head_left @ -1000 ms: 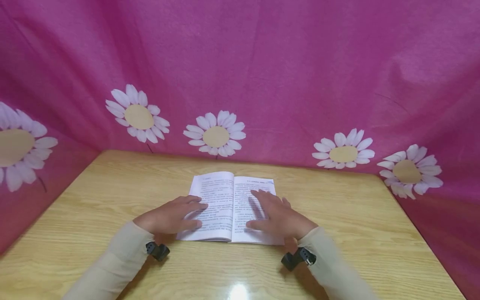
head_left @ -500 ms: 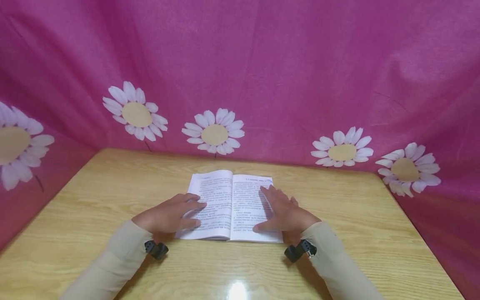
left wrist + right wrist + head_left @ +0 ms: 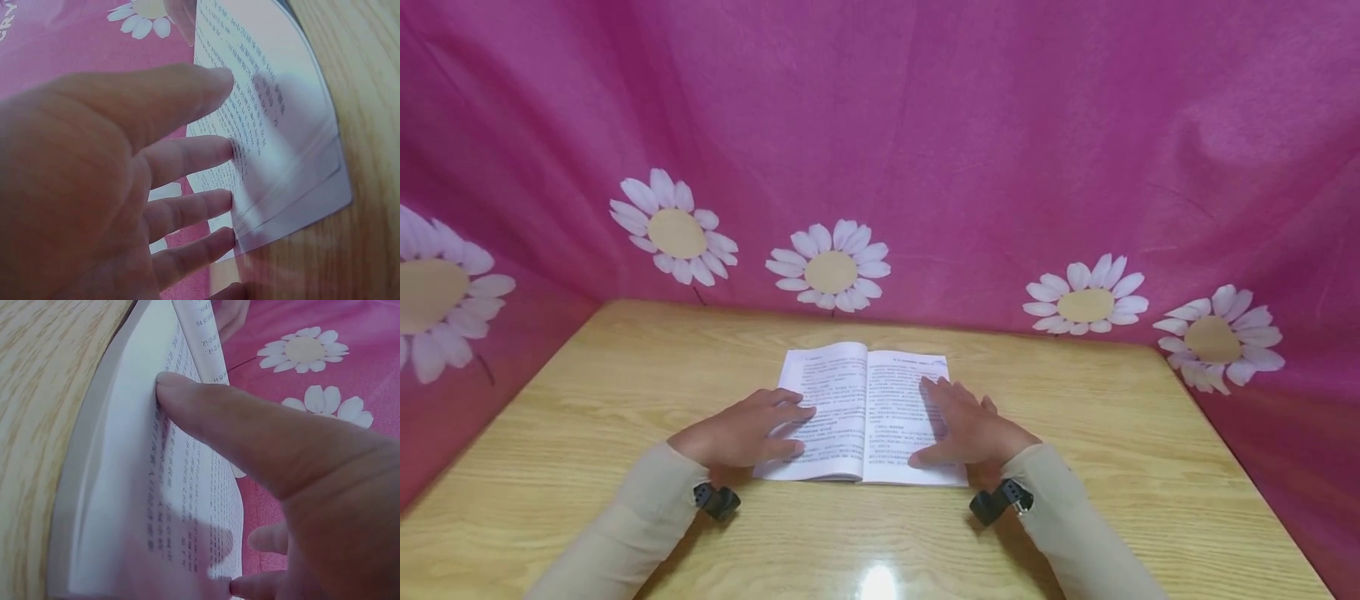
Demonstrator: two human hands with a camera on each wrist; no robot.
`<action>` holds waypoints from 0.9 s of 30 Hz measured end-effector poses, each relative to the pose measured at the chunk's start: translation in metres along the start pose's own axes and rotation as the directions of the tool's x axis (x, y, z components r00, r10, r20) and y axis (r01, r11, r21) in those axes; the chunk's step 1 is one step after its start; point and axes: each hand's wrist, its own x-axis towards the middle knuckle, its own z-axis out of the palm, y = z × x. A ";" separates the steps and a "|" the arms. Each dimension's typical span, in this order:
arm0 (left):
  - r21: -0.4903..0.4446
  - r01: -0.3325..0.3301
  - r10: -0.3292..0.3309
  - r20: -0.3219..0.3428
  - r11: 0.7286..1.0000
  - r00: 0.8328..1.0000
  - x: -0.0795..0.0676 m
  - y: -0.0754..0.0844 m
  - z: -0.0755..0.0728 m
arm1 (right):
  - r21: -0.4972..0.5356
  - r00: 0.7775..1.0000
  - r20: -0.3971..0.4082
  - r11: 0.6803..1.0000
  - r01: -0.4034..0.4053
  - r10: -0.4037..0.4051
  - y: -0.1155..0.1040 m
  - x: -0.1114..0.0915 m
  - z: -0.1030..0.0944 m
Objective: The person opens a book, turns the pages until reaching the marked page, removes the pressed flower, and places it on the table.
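Observation:
An open book (image 3: 835, 383) with printed white pages lies flat on the wooden table, its spine running away from the person. On its left page rests the left hand (image 3: 745, 429), fingers spread and fairly straight; in the left wrist view its fingertips (image 3: 224, 149) meet the paper. Over the right page lies the right hand (image 3: 973, 425), with its thumb (image 3: 181, 394) touching the print in the right wrist view. Neither hand grips the book. Part of each page's outer side is covered by the hands.
The wooden table (image 3: 1150, 467) extends around the book. A pink cloth (image 3: 955, 167) printed with several white daisies hangs behind and beside it. Each wrist carries a black strap device (image 3: 718, 502) over a beige sleeve (image 3: 632, 517).
The right hand has shifted slightly to the right, towards the outer side of the right page, then stayed there. The left hand and the book have hardly moved.

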 end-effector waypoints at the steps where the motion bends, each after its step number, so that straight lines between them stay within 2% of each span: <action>1: -0.002 0.006 -0.006 0.004 1.000 1.000 0.000 0.000 0.001 | -0.001 1.000 0.002 1.000 0.004 -0.004 0.001 0.000 0.001; 8: 0.003 0.012 -0.012 0.008 1.000 1.000 -0.001 0.003 0.001 | -0.029 1.000 0.006 1.000 -0.011 0.011 0.003 0.003 0.003; 18: -0.023 -0.004 0.005 0.014 1.000 1.000 -0.001 0.002 0.002 | 0.037 1.000 0.009 0.999 -0.016 0.016 -0.002 0.000 0.003; 27: 0.016 -0.024 0.025 -0.021 1.000 0.999 0.000 0.000 0.003 | -0.018 1.000 -0.013 1.000 0.005 -0.005 -0.008 0.001 0.000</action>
